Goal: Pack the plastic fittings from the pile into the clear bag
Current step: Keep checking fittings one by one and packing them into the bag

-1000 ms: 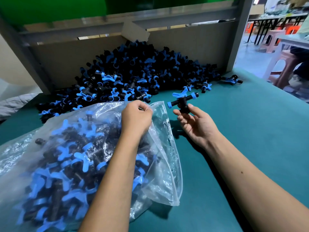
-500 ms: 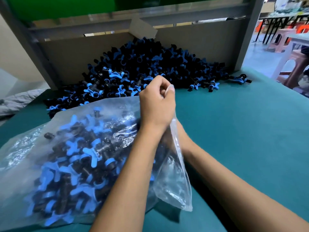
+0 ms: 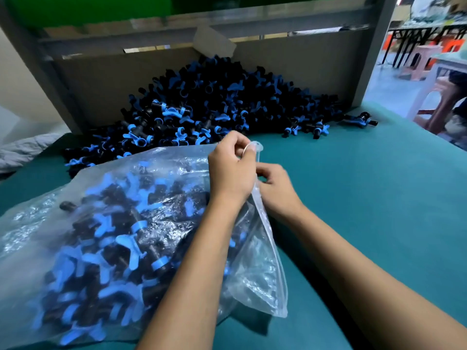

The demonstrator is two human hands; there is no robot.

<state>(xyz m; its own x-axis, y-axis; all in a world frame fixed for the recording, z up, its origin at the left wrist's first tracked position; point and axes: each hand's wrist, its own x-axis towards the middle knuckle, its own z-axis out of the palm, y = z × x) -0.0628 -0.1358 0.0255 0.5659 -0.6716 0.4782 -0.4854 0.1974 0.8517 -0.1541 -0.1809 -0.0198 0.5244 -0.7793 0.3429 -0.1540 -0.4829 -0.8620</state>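
Head view: bag [image 3: 106,236] lies under the left forearm, stuffed with black-and-blue fittings. Left hand [image 3: 231,170] pinches the bag's open edge and lifts it; right hand [image 3: 276,190], just beside it, fingers curled at that same edge. Beyond both hands, the pile [image 3: 222,107] sits on the green table [image 3: 366,198].

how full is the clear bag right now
Mostly full: black-and-blue fittings bulge the clear bag nearly to its mouth, which the left hand pinches up.
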